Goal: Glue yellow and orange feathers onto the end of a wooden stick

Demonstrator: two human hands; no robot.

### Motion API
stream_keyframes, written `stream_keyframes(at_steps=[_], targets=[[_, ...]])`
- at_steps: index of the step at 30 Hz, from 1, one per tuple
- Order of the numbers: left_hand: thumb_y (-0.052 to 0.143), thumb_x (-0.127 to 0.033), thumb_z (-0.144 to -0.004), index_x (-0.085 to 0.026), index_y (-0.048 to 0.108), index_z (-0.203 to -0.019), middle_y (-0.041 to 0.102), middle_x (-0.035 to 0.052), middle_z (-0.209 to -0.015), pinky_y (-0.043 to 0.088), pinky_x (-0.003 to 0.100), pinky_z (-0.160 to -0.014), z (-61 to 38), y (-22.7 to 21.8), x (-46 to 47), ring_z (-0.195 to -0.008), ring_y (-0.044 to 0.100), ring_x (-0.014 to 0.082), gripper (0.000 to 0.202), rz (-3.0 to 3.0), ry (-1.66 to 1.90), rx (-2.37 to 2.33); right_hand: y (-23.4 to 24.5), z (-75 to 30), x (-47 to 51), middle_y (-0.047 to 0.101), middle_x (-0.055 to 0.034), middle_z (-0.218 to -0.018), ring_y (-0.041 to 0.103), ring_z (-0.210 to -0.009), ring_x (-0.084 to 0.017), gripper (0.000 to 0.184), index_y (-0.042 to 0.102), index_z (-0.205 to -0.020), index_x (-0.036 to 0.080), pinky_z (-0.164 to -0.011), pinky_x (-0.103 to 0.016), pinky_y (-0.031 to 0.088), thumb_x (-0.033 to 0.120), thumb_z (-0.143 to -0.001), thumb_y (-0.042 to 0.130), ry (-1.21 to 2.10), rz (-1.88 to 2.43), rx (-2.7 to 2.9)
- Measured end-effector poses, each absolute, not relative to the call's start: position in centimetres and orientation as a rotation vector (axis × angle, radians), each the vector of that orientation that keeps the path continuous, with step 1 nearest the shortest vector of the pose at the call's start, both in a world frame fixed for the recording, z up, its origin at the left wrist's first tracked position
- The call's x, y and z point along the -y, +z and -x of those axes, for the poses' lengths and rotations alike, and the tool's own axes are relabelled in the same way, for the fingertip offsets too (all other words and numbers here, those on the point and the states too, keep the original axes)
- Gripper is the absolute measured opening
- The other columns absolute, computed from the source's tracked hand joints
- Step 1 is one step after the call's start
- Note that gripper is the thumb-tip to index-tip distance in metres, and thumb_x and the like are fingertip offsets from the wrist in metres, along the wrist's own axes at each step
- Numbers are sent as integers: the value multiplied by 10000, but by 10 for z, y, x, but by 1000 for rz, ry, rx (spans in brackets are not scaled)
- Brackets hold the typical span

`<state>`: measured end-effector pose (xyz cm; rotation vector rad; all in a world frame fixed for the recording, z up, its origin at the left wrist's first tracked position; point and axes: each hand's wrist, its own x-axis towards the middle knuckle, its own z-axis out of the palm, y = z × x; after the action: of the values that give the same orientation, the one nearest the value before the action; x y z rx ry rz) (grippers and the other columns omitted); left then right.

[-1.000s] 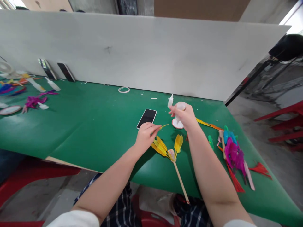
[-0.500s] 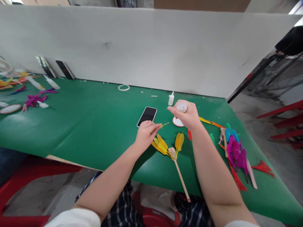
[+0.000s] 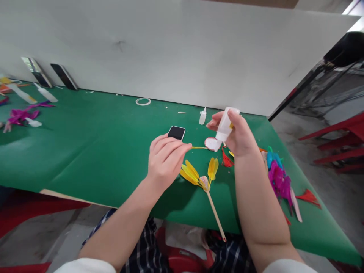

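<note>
My left hand pinches a thin yellow feather by its quill, which points right. My right hand grips a white glue bottle tipped nozzle-down, its tip close to the feather's end and just over a small round white lid. Below the hands a wooden stick with yellow feathers glued round its head lies on the green table. A black phone lies partly behind my left hand.
A second small glue bottle and a white ring stand near the white back board. Coloured feathers are piled at right. Purple feathers, bottles and two leaning phones are at far left. Red chairs stand at right.
My right hand has lifted and tipped the glue bottle so its nozzle points down at the feather tip. My left hand rose slightly, hiding part of the phone. The view shifted left.
</note>
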<state>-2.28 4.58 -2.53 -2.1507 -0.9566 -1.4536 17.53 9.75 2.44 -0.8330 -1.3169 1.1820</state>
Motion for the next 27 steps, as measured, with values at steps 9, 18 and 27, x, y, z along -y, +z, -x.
stream_keyframes(at_steps=[9,18,27], targets=[[644,-108,-725,-228,629,-899,663,-7,-794,464,381,-877,14,-22,-38,-809,606,149,212,2168,-1495,899,33,-168,-88,474,18,-485,534,-532,-136,359,482,-612,218,-648,-345,482,554,-733,529,1189,803,1399],[653,-106,-721,-263,638,-907,676,-37,-791,421,389,-929,11,-28,-37,-820,603,142,244,2248,-1484,844,32,-168,-87,474,-19,-579,517,-623,-131,493,482,-527,210,-591,-304,447,624,-779,390,956,876,1401],[637,-128,-741,-297,653,-898,673,-44,-778,442,400,-905,9,-24,-34,-810,607,145,231,2211,-1478,807,27,-167,-90,383,-5,-469,430,-461,-108,569,471,-543,208,-413,-268,364,716,-752,324,894,987,1353]])
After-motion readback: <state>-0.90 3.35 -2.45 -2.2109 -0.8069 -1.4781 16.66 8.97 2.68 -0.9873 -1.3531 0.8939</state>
